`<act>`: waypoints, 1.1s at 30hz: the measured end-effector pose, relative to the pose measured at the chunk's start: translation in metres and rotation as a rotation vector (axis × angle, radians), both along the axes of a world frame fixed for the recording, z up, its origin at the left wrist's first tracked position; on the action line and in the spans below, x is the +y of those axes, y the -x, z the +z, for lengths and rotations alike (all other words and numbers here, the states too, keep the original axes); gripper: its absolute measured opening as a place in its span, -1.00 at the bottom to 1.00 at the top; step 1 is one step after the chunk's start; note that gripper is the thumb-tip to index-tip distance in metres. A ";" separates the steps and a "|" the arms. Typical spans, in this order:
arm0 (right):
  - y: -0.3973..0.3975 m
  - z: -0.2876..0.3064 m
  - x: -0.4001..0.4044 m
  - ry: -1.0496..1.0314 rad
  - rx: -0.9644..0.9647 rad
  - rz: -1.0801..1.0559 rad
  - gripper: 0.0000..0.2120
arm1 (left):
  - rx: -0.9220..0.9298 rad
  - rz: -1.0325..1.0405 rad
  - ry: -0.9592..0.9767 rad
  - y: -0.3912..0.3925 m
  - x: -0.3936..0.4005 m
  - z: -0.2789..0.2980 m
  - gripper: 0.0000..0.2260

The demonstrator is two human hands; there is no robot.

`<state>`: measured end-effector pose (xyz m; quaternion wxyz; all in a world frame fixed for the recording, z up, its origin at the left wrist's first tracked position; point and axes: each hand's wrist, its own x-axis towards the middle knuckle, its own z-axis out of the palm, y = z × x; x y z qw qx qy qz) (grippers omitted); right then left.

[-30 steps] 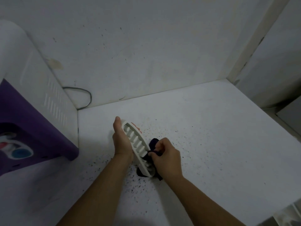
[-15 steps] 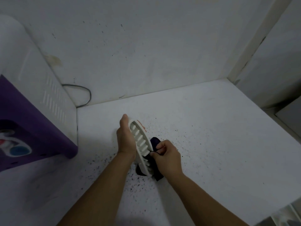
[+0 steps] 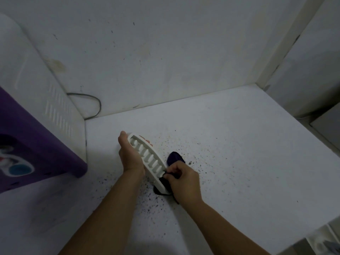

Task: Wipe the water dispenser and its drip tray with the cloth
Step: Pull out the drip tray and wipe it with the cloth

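Many dark specks litter the white counter (image 3: 239, 144), which runs back into a stained wall corner; a water dispenser (image 3: 42, 115) stands at its left edge. Near the middle, the left hand (image 3: 129, 157) grips the slotted drip tray (image 3: 147, 159), tilted on edge. The right hand (image 3: 184, 181) pinches a dark cloth (image 3: 173, 157) against the tray's near end

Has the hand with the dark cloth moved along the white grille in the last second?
Yes. The right hand slid down the drip tray grille toward its near end, away from the back wall.
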<state>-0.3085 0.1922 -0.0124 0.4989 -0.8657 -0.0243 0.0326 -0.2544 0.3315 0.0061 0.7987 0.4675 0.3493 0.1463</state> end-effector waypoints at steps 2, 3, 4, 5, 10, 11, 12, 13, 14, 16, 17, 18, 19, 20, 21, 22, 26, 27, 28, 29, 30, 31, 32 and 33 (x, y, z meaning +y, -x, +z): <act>0.006 -0.003 0.002 0.031 -0.031 -0.001 -0.77 | 0.049 0.054 -0.009 0.002 0.002 0.000 -0.45; 0.009 -0.005 0.002 0.064 -0.055 0.042 -0.76 | 0.077 0.081 -0.014 0.002 0.003 -0.001 -0.44; 0.012 -0.005 0.001 0.087 -0.065 0.099 -0.76 | 0.097 0.103 -0.014 0.002 0.005 -0.001 -0.45; 0.011 -0.005 -0.003 0.128 -0.072 0.163 -0.78 | 0.106 0.115 -0.009 0.002 0.006 -0.002 -0.47; 0.005 -0.003 -0.006 0.217 -0.131 0.131 -0.78 | 0.092 0.056 -0.026 -0.003 -0.003 0.005 -0.46; 0.008 -0.003 -0.003 0.202 -0.137 0.138 -0.76 | 0.097 0.053 -0.049 -0.003 -0.005 0.006 -0.45; 0.012 -0.003 -0.001 0.191 -0.141 0.165 -0.74 | 0.100 0.055 -0.074 -0.003 -0.007 0.007 -0.43; 0.013 -0.002 -0.003 0.185 -0.132 0.194 -0.74 | 0.102 0.065 -0.096 -0.003 -0.009 0.008 -0.41; 0.010 0.000 -0.006 0.187 -0.109 0.199 -0.74 | 0.106 0.080 -0.110 -0.003 -0.010 0.008 -0.41; -0.003 0.001 -0.016 0.184 -0.032 0.111 -0.76 | 0.121 0.096 -0.120 -0.003 -0.010 0.009 -0.42; -0.008 0.003 -0.022 0.182 0.004 0.048 -0.77 | 0.127 0.101 -0.115 -0.003 -0.010 0.009 -0.43; -0.012 0.004 -0.025 0.190 0.033 0.008 -0.77 | 0.134 0.114 -0.109 -0.002 -0.008 0.008 -0.46; -0.012 0.004 -0.026 0.205 0.053 -0.001 -0.74 | 0.146 0.137 -0.103 -0.002 -0.006 0.006 -0.49; -0.009 0.004 -0.025 0.225 0.058 0.024 -0.73 | 0.158 0.164 -0.095 -0.001 -0.004 0.005 -0.52; -0.005 0.002 -0.022 0.250 0.046 0.079 -0.74 | 0.164 0.185 -0.086 0.000 -0.001 0.004 -0.55; 0.001 -0.001 -0.018 0.279 0.022 0.145 -0.77 | 0.166 0.195 -0.075 0.001 0.000 0.003 -0.56; 0.003 -0.007 -0.012 0.429 -0.099 0.233 -0.83 | 0.167 0.180 -0.080 0.001 -0.001 0.004 -0.56; 0.000 -0.008 -0.012 0.470 -0.126 0.242 -0.83 | 0.167 0.178 -0.088 0.002 -0.002 0.005 -0.56; -0.002 -0.006 -0.011 0.510 -0.154 0.269 -0.84 | 0.169 0.179 -0.098 0.002 -0.002 0.005 -0.56; -0.002 -0.005 -0.010 0.538 -0.183 0.312 -0.84 | 0.172 0.186 -0.105 0.002 -0.001 0.005 -0.56; -0.001 -0.005 -0.011 0.552 -0.207 0.362 -0.84 | 0.176 0.195 -0.107 0.003 -0.001 0.004 -0.56; -0.001 -0.005 -0.012 0.554 -0.222 0.405 -0.85 | 0.177 0.204 -0.105 0.003 0.000 0.004 -0.56; 0.000 -0.005 -0.014 0.557 -0.231 0.429 -0.84 | 0.180 0.213 -0.105 0.003 0.001 0.004 -0.56; -0.001 -0.006 -0.015 0.565 -0.238 0.428 -0.83 | 0.182 0.217 -0.107 0.003 0.001 0.003 -0.56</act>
